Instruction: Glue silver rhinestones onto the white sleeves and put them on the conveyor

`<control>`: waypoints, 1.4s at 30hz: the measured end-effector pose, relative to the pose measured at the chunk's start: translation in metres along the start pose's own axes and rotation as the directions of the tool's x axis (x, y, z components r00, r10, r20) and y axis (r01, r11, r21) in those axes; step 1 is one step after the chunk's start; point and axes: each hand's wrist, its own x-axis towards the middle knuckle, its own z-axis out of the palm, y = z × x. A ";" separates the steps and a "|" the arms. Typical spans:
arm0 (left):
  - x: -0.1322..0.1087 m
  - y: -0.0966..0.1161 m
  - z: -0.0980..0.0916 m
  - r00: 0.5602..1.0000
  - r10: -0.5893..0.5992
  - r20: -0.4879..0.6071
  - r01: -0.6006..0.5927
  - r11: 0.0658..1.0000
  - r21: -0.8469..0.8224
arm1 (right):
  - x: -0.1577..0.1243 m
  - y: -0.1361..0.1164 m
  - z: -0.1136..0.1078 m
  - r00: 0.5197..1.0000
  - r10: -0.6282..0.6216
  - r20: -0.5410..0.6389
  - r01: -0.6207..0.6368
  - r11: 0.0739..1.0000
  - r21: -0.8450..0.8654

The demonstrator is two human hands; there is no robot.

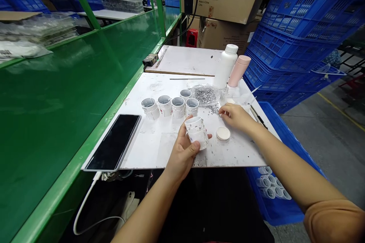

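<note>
My left hand [182,152] is wrapped around a white cup [197,133] with small shiny bits on its side, held tilted above the table's near part. To its right, my right hand [236,116] has its fingertips pinched together at the edge of scattered small silver pieces [213,110]; whatever they hold is too small to make out. More of these pieces lie in a clear plastic bag or tray [205,96]. Several similar white cups [178,107] stand to the left of it. A round, shallow white dish or lid [222,133] rests between my hands.
A phone [114,142] with a white cable lies at the table's left edge. A white bottle [226,66] and a pink bottle [239,70] stand at the back right. Pen-like tools [258,117] lie at right. A blue crate [282,209] below holds several cups; blue crates [299,38] are stacked behind.
</note>
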 end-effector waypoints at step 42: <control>-0.002 0.003 -0.003 0.996 -0.081 0.033 0.082 0.996 -0.018 | -0.006 0.017 0.010 0.989 0.144 -0.009 -0.142 0.984 0.108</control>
